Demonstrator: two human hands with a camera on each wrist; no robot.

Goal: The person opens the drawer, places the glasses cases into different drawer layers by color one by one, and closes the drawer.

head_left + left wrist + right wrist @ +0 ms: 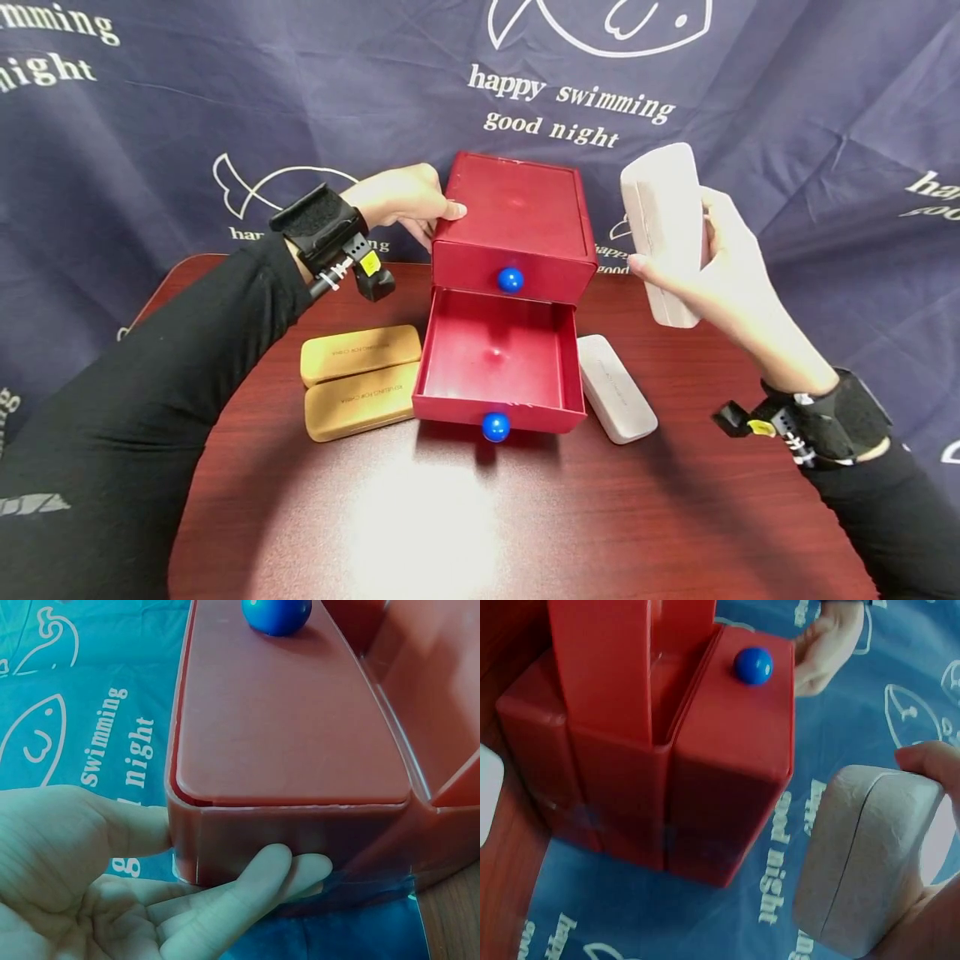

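A red drawer box (517, 204) with blue ball knobs stands at the table's back. Its top drawer is pushed in, while a lower drawer (495, 354) is pulled out and shows its bare floor. My left hand (405, 200) grips the box's left edge, thumb on top and fingers against the side (247, 900). Raised to the right of the box, my right hand (731, 258) holds a white glasses case (662, 225) between thumb and fingers. The right wrist view shows the seam of this case (862, 855) and part of the hand.
Two yellow glasses cases (363, 354) lie side by side left of the pulled-out drawer. Another white glasses case (617, 387) lies right of it. Behind the reddish-brown table (300, 517) hangs a dark blue cloth (375, 83) with fish and lettering.
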